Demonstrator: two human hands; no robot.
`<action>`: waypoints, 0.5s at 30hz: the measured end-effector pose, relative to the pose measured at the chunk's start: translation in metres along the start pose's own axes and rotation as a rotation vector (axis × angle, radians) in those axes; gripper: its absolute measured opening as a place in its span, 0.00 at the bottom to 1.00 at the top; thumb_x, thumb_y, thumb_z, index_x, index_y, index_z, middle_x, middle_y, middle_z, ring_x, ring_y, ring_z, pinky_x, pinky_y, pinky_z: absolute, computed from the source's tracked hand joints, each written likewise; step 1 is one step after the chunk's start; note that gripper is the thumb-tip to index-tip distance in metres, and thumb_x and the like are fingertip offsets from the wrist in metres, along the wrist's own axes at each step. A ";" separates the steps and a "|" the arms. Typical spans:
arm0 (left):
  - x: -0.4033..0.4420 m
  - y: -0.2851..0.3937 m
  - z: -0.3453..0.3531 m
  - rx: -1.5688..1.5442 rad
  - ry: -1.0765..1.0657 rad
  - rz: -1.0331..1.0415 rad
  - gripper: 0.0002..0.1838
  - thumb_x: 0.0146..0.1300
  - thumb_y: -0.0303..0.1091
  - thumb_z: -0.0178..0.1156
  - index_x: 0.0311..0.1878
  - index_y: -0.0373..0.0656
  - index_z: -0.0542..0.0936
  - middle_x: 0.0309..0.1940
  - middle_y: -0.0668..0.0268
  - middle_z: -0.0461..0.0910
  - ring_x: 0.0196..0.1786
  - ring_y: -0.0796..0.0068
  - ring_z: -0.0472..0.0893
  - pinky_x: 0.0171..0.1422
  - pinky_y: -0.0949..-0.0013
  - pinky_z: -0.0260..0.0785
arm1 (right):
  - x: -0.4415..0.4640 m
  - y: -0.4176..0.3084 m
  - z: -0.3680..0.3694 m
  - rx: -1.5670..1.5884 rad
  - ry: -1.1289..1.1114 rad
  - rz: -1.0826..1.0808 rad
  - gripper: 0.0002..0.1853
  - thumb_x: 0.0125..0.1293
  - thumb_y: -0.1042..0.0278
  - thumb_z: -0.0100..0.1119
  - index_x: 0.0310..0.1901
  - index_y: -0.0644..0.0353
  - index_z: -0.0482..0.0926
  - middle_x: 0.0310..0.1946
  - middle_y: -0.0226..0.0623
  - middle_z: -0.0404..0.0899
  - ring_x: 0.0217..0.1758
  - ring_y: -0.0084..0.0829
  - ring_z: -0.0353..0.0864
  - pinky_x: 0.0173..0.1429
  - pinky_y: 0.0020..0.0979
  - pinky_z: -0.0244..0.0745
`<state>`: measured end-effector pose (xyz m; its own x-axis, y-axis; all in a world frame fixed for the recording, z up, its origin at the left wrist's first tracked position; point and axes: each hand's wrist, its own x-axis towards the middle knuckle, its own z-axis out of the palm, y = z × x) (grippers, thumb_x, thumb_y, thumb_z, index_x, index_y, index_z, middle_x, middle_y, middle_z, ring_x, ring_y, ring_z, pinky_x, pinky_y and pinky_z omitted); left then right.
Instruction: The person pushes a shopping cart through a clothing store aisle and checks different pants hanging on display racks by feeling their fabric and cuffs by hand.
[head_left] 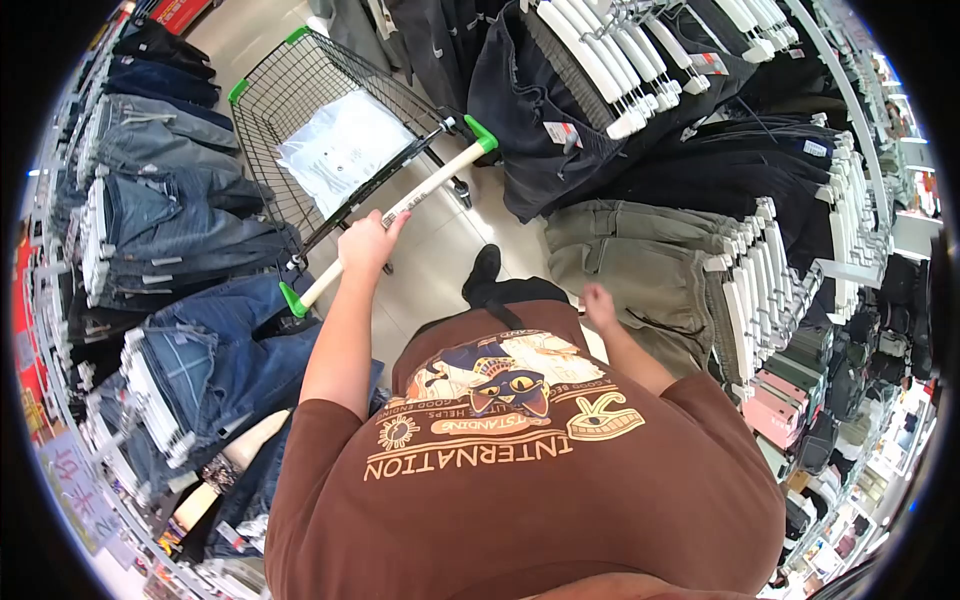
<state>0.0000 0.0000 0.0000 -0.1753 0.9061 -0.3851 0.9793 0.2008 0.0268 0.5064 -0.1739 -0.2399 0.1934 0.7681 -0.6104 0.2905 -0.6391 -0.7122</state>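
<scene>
My left hand is wrapped round the pale handle of a shopping cart, left of its middle. The cart is a black wire basket with green corners, and a white, plastic-looking package lies in it. My right hand hangs low by my right side, beside olive trousers on a rack. It looks slightly blurred, with its fingers curled, and whether anything is inside them cannot be seen.
Blue jeans hang in rows along the left. Dark trousers on white hangers fill the upper right. Folded pink and green items sit at the lower right. Tiled floor shows between cart and racks.
</scene>
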 end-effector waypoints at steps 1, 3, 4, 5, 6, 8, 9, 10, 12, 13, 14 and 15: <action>0.000 -0.006 -0.002 -0.002 -0.015 0.001 0.43 0.72 0.78 0.47 0.43 0.40 0.85 0.35 0.46 0.89 0.44 0.43 0.90 0.50 0.46 0.82 | -0.014 -0.013 0.007 0.009 0.002 0.011 0.18 0.81 0.58 0.62 0.62 0.63 0.80 0.40 0.35 0.85 0.45 0.21 0.84 0.54 0.28 0.82; 0.110 0.034 -0.025 -0.062 0.072 0.040 0.44 0.71 0.79 0.47 0.43 0.40 0.85 0.35 0.47 0.89 0.43 0.43 0.90 0.49 0.46 0.82 | 0.097 -0.137 -0.029 0.060 0.116 -0.298 0.20 0.79 0.63 0.64 0.66 0.62 0.77 0.48 0.36 0.84 0.52 0.23 0.83 0.60 0.30 0.80; 0.103 0.023 -0.014 -0.034 0.027 0.036 0.44 0.71 0.80 0.47 0.43 0.41 0.86 0.35 0.47 0.89 0.43 0.44 0.90 0.49 0.46 0.82 | 0.072 -0.164 -0.021 0.125 0.177 -0.349 0.23 0.77 0.64 0.67 0.68 0.62 0.74 0.53 0.36 0.83 0.56 0.25 0.81 0.63 0.31 0.78; 0.135 0.019 -0.029 -0.014 0.075 0.038 0.44 0.71 0.80 0.46 0.42 0.41 0.86 0.35 0.48 0.90 0.43 0.45 0.90 0.49 0.47 0.83 | 0.098 -0.222 -0.006 0.216 0.260 -0.487 0.26 0.75 0.66 0.70 0.69 0.63 0.72 0.57 0.37 0.81 0.60 0.27 0.80 0.66 0.32 0.77; 0.144 0.011 -0.032 -0.012 0.076 0.044 0.44 0.71 0.80 0.47 0.42 0.41 0.86 0.35 0.48 0.90 0.43 0.44 0.90 0.49 0.46 0.83 | 0.095 -0.254 0.006 0.259 0.355 -0.507 0.30 0.72 0.64 0.73 0.70 0.64 0.71 0.57 0.39 0.80 0.58 0.29 0.80 0.65 0.33 0.77; 0.174 0.000 -0.044 -0.020 0.102 0.061 0.44 0.70 0.80 0.47 0.42 0.41 0.85 0.35 0.48 0.89 0.43 0.44 0.90 0.49 0.46 0.82 | 0.102 -0.320 0.012 0.255 0.494 -0.582 0.35 0.68 0.62 0.78 0.70 0.66 0.70 0.57 0.41 0.80 0.56 0.32 0.81 0.65 0.34 0.76; 0.179 -0.007 -0.046 -0.027 0.081 0.059 0.44 0.70 0.80 0.48 0.41 0.41 0.85 0.35 0.48 0.89 0.43 0.44 0.90 0.49 0.45 0.82 | 0.100 -0.342 0.014 0.200 0.522 -0.614 0.36 0.66 0.62 0.79 0.69 0.68 0.70 0.57 0.42 0.81 0.56 0.34 0.81 0.66 0.36 0.76; 0.190 -0.012 -0.053 -0.033 0.074 0.059 0.43 0.70 0.80 0.48 0.41 0.41 0.85 0.35 0.48 0.89 0.43 0.44 0.90 0.49 0.45 0.82 | 0.103 -0.356 0.017 0.243 0.493 -0.565 0.30 0.66 0.64 0.78 0.63 0.71 0.76 0.56 0.45 0.83 0.57 0.35 0.83 0.66 0.38 0.76; 0.225 -0.022 -0.073 -0.050 0.064 0.068 0.42 0.71 0.78 0.49 0.40 0.41 0.84 0.35 0.47 0.89 0.42 0.43 0.90 0.49 0.44 0.81 | 0.105 -0.398 0.031 0.208 0.651 -0.567 0.21 0.67 0.67 0.77 0.55 0.70 0.83 0.55 0.45 0.86 0.58 0.34 0.84 0.66 0.37 0.77; 0.239 -0.026 -0.078 -0.060 0.060 0.066 0.41 0.71 0.78 0.49 0.40 0.41 0.84 0.34 0.47 0.89 0.42 0.43 0.90 0.48 0.44 0.81 | 0.109 -0.401 0.038 0.200 0.747 -0.566 0.18 0.67 0.68 0.76 0.53 0.70 0.84 0.55 0.45 0.87 0.59 0.34 0.84 0.66 0.36 0.77; 0.256 -0.031 -0.088 -0.068 0.060 0.071 0.41 0.71 0.78 0.50 0.39 0.41 0.83 0.34 0.47 0.89 0.42 0.43 0.89 0.48 0.44 0.81 | 0.111 -0.405 0.046 0.257 0.728 -0.505 0.25 0.65 0.67 0.78 0.59 0.71 0.82 0.57 0.45 0.86 0.60 0.35 0.84 0.68 0.36 0.76; 0.263 -0.037 -0.090 -0.074 0.038 0.076 0.41 0.71 0.77 0.50 0.39 0.41 0.83 0.34 0.48 0.88 0.42 0.43 0.89 0.48 0.44 0.80 | 0.110 -0.397 0.057 0.259 0.768 -0.481 0.27 0.65 0.66 0.79 0.61 0.71 0.81 0.58 0.45 0.85 0.61 0.35 0.83 0.69 0.36 0.75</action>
<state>-0.0911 0.2649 -0.0191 -0.1057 0.9331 -0.3437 0.9801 0.1562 0.1228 0.3594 0.1621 -0.0443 0.6989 0.7084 0.0989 0.3003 -0.1650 -0.9395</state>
